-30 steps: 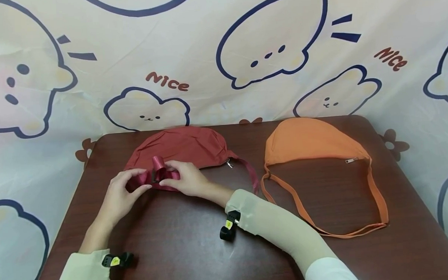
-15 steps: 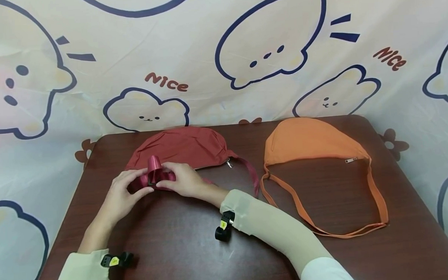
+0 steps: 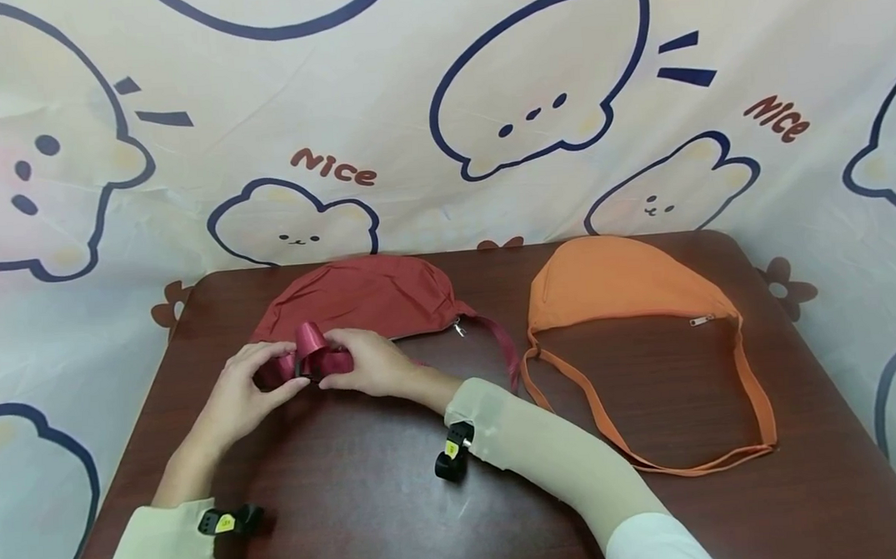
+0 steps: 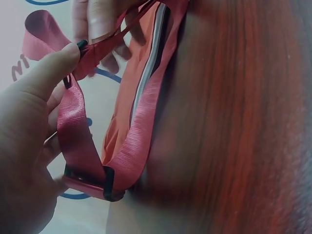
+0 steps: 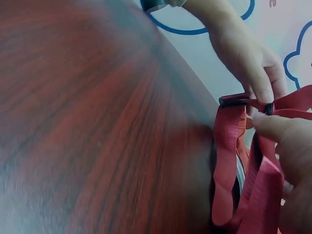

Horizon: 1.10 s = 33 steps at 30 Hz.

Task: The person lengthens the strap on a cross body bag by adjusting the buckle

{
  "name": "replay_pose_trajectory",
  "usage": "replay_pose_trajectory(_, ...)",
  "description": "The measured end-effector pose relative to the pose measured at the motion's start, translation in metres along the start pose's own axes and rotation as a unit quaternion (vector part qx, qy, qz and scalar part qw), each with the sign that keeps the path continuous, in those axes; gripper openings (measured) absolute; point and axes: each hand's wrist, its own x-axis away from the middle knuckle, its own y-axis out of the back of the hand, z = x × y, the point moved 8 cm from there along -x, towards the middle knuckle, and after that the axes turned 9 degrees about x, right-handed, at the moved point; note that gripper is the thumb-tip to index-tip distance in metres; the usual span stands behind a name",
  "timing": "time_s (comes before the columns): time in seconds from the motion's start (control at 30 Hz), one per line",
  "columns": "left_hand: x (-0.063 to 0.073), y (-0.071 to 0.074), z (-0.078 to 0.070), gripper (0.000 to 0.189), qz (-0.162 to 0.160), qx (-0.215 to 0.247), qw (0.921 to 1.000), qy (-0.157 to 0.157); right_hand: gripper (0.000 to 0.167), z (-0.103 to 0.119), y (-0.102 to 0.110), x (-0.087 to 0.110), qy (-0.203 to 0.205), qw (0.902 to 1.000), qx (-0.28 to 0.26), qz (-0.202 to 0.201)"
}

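A red waist bag [image 3: 366,291] lies at the back left of the table, its magenta strap [image 4: 78,117] lifted in front of it. My left hand [image 3: 238,393] pinches a black strap slider [image 4: 82,45] between thumb and fingers. Close beside it, my right hand [image 3: 372,362] pinches the strap on the other side of the slider. A strap loop [image 3: 310,339] stands up between the two hands. Lower on the strap, a second black buckle [image 4: 112,184] hangs below my left hand in the left wrist view. Fingers hide part of the slider.
An orange bag [image 3: 613,281] lies at the back right, its strap [image 3: 604,414] spread toward the front. The red bag's other strap end [image 3: 499,344] trails right beside its zipper pull [image 3: 459,327]. A patterned cloth [image 3: 445,204] hangs behind the brown table [image 3: 367,500].
The raised strap loop has shifted slightly left and looks wider. My right hand has moved a little left, closer to my left hand. Both bags stay in place.
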Motion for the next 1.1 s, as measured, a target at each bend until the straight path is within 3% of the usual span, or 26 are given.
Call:
replay_pose_trajectory(0.2,0.002,0.003,0.002,0.053,0.000,0.011,0.9995,0.030,0.065,0.000,-0.003,0.002,-0.005,0.9935,0.113,0.016)
replay_pose_trajectory(0.33,0.002,0.002,0.003,0.053,-0.001,0.017,0.9992,0.035,0.061,0.002,-0.001,0.003,-0.004,0.9899,0.142,0.008)
replay_pose_trajectory(0.63,0.003,0.003,0.007,0.053,-0.013,0.012,0.9991,0.040,0.048,0.001,0.014,0.008,0.001,0.9866,0.159,-0.038)
replay_pose_trajectory(1.1,0.003,0.003,0.003,0.048,-0.016,-0.006,0.9995,0.027,0.042,0.000,0.026,0.015,-0.005,0.9895,0.130,-0.063)
